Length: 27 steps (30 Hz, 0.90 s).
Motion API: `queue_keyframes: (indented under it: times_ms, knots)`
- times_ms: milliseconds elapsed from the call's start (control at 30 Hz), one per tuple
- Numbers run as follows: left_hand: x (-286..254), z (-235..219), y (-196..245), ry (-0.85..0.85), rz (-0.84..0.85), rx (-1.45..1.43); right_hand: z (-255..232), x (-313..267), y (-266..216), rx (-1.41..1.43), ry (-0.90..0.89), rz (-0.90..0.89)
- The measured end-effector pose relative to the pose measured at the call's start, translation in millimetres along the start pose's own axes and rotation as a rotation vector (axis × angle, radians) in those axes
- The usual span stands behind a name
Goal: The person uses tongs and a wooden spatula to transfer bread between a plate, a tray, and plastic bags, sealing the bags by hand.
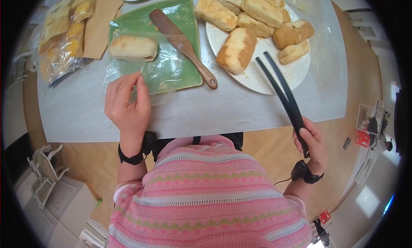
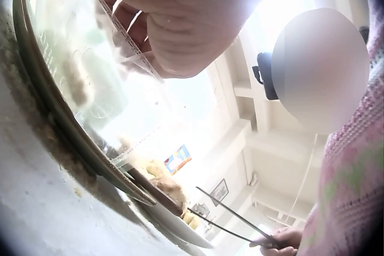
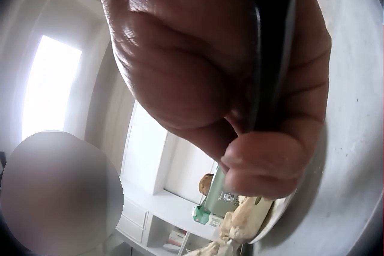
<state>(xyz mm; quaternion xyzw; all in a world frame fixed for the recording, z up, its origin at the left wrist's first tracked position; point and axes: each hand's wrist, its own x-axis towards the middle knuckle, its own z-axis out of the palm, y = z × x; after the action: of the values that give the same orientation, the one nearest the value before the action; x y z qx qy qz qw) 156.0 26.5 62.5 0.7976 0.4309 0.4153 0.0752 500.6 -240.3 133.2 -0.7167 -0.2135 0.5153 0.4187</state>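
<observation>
My left hand point(image 1: 127, 100) pinches the near edge of a clear plastic bag point(image 1: 165, 78) between thumb and fingers. Inside the bag's film lies a pale bread roll point(image 1: 133, 48), over the left part of a green square plate point(image 1: 186, 20). A wooden spatula point(image 1: 183, 45) slants across that plate, its handle past the right edge and its middle partly under the film. My right hand point(image 1: 315, 141) grips black tongs point(image 1: 286, 101) near their joined end. Their tips stand slightly apart over the rim of the white plate, with nothing between them; in the right wrist view the fingers curl round the handle point(image 3: 273, 46).
Several bread rolls point(image 1: 262, 11) are heaped on the round white plate point(image 1: 264, 82) at the right. Bagged bread point(image 1: 64, 39) and a brown paper sheet point(image 1: 102, 27) lie at the left. The table's front edge runs close before the body.
</observation>
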Motion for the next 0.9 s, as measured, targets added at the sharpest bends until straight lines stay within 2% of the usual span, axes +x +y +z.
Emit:
queue_keyframes:
  times_ms: [67, 100, 167, 467, 700, 900]
  knots:
    - [0.9, 2.1, 1.6, -0.009, -0.002, 0.001, -4.8, 3.1, -0.4, -0.067, -0.054, 0.078]
    - [1.3, 2.2, 2.1, -0.010, 0.001, 0.014, -6.6, 7.3, -2.2, -0.063, -0.048, 0.078]
    - [1.8, 1.4, 2.8, -0.010, 0.010, 0.027, -9.3, 17.9, -6.1, -0.083, -0.144, 0.089]
    - [-1.0, -3.5, 2.7, -0.027, -0.013, 0.049, -6.7, 47.1, -16.5, -0.046, -0.238, 0.100]
    - [0.3, -1.5, 4.5, -0.036, -0.023, 0.054, 1.7, 59.2, -5.8, -0.025, -0.258, 0.062]
    - [-1.2, -3.4, 4.0, -0.006, -0.039, 0.051, 3.8, 64.8, 2.0, 0.016, -0.185, 0.048]
